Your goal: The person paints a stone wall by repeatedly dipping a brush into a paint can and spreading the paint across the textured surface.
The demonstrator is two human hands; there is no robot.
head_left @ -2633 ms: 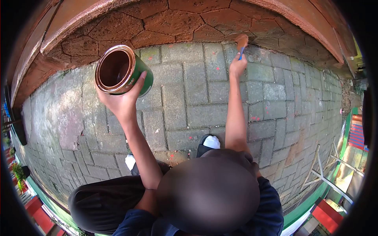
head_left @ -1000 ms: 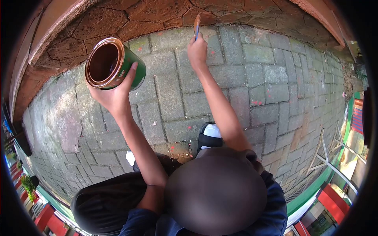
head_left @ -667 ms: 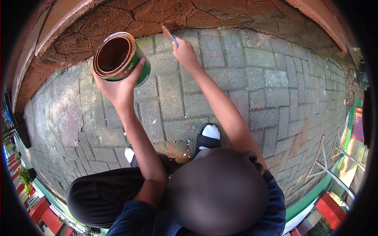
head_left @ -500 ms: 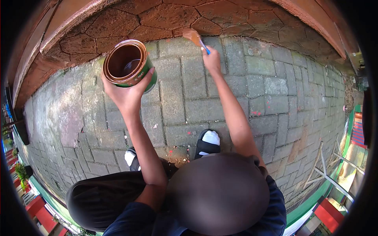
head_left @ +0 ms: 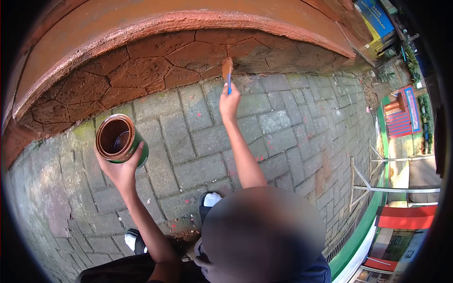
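Observation:
My left hand (head_left: pixel 120 172) is wrapped round a green paint can (head_left: pixel 140 146), whose open top faces up and shows dark liquid inside a brown-smeared rim. In my right hand (head_left: pixel 230 101) is a brush (head_left: pixel 229 78) with a blue handle, held near the handle's end. Its brown-coated bristles point away from me and lie at the lower part of the reddish-brown wall (head_left: pixel 141 70), which has a stone-like pattern of grooves.
Grey paving blocks (head_left: pixel 198 162) with red specks lie below the hands. A painted ledge (head_left: pixel 188 18) runs above the patterned wall. At the right stand a metal frame (head_left: pixel 396 189) and a green-edged kerb (head_left: pixel 358 240). My sandalled feet are near the bottom.
The view has turned and shifted, showing more of the wall and the right side. The brush now points more straight ahead, with its bristles higher on the wall. Both hands keep their holds.

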